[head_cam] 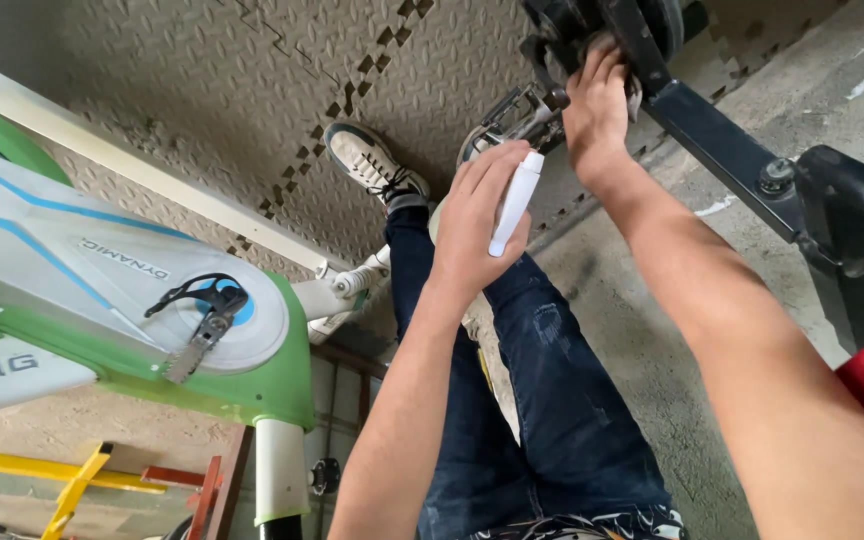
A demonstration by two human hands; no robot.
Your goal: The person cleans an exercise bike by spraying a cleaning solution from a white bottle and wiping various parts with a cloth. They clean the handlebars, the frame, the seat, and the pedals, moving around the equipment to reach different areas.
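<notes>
Head view, looking down: left hand (477,225) is closed round a white tube (515,200), nozzle end up, held above the knees just short of the pedal (514,112). Right hand (597,100) clasps the black crank (642,45) of the machine; finger detail is partly hidden. Judgement: steady the crank firmly, bring the tube close before squeezing, apply sparingly. Green bike (142,300) stands left, untouched.

My left hand (477,225) is raised in front of my knees (512,300), fingers curled closed and the back of the hand facing me, forearm bare and running up from below. My right hand (597,105) reaches farther out beyond the knees, arm nearly straight, fingers bent and pressing down, wrist slightly flexed.
</notes>
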